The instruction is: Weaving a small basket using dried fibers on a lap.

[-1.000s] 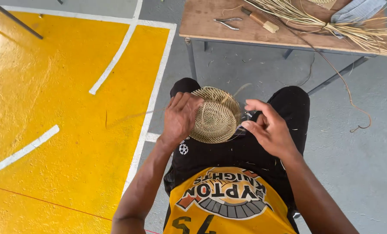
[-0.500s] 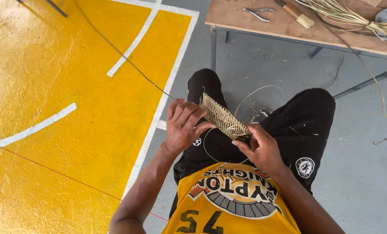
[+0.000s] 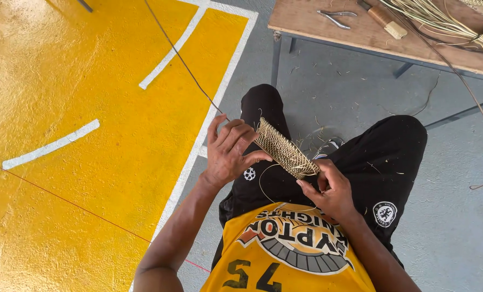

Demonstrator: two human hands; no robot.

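Woven straw disc [image 3: 284,151] pinched edge-on between left hand [image 3: 229,154] and right hand [image 3: 328,189].

We are holding a tan woven disc [image 3: 284,151] edge-on above our lap, tilting down to the right; a thin loose strand [image 3: 265,189] is looping beneath it.

The scene is lit brightly and evenly by diffuse daylight. Strong glare is seen on the glossy yellow floor [image 3: 63,81], most at the upper left, where the paint is washed nearly white. Shadows are soft and faint, gathered under the wooden table [image 3: 317,27]. Focus is sharp throughout. Slight wide-angle bending is noticed at the edges.
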